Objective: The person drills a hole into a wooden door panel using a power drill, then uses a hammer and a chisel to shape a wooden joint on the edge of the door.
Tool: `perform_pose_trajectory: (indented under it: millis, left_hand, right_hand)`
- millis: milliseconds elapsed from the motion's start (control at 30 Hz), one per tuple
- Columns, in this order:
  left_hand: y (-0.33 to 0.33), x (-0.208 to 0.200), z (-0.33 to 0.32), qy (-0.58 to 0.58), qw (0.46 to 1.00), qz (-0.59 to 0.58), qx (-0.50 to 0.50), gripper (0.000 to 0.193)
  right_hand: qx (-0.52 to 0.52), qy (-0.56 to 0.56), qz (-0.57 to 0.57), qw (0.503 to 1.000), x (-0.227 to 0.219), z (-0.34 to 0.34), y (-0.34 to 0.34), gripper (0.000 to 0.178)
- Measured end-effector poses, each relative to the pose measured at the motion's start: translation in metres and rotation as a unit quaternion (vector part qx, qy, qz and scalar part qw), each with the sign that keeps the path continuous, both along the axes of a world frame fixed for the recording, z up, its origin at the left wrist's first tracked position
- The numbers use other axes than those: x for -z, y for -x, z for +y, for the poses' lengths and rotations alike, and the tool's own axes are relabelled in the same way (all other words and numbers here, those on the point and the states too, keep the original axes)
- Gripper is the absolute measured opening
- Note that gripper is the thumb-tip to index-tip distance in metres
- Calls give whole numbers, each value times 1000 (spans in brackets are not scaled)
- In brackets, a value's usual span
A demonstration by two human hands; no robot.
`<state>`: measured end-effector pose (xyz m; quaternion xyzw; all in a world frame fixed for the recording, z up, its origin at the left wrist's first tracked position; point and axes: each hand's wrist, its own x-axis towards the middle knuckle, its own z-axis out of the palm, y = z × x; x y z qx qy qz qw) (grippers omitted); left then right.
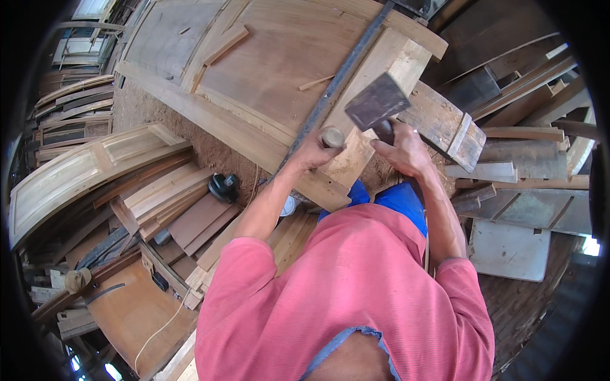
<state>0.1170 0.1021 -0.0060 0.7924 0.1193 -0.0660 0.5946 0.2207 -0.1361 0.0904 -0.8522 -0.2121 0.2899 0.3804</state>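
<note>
Wooden chisel handle (332,136) upright in my left hand (312,152), grip closed round it | on pale plank (375,95) | my right hand (401,149) grips dark mallet (376,101), raised just above-right of handle | door panel (254,63) behind.

Both arms reach forward, left hand (316,151) and right hand (399,149) fisted.

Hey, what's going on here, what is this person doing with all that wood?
A person in a pink shirt is bent over a wooden door frame in a woodworking yard. The left hand grips a round wooden tool handle, probably a chisel, set against the pale plank. The right hand holds a dark block-headed mallet raised above it. A long metal bar clamp lies across the door panel. Planks and a black power tool lie around.
</note>
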Motion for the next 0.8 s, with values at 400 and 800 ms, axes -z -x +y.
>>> perform_pose_trajectory:
  millis: [400, 800]
  left_hand:
    - [-54, 35, -11, -71, 985, 136, 77, 32]
    - [-58, 59, -30, -148, 972, 113, 145, 37]
  right_hand:
    - [314, -193, 12, 930, -2, -77, -33, 26]
    - [42, 144, -19, 989, 106, -15, 4, 42]
